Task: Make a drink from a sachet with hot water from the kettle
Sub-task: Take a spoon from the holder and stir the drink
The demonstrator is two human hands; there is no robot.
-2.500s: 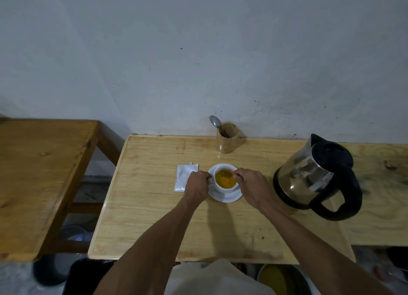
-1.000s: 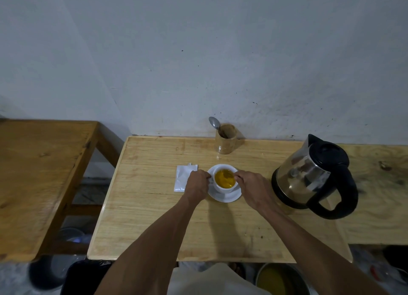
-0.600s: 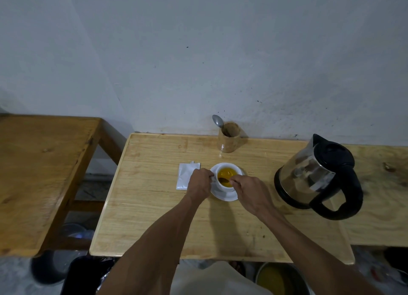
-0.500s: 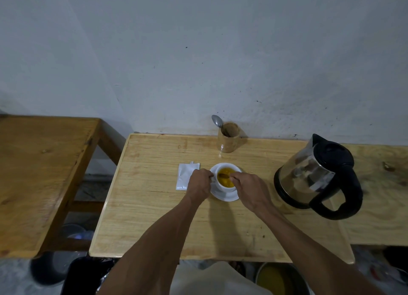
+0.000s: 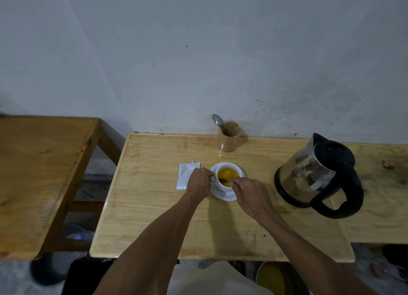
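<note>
A white cup point(image 5: 227, 170) of yellow-orange drink stands on a white saucer point(image 5: 225, 196) in the middle of the light wooden table point(image 5: 154, 217). My left hand point(image 5: 198, 182) grips the cup's left side at the handle. My right hand point(image 5: 249, 194) pinches a small spoon point(image 5: 223, 180) whose bowl dips into the drink at the near rim. A white sachet point(image 5: 184, 177) lies flat just left of my left hand. The steel kettle point(image 5: 309, 175) with black lid and handle stands at the right.
A wooden holder point(image 5: 229, 136) with a metal spoon point(image 5: 217, 120) stands at the back by the wall. A darker wooden table point(image 5: 39, 173) stands to the left across a gap. Buckets and bags lie on the floor under the tables.
My right hand has kept moving the spoon around inside the cup, shifting from the right rim toward the near rim. My left hand has stayed on the cup.
</note>
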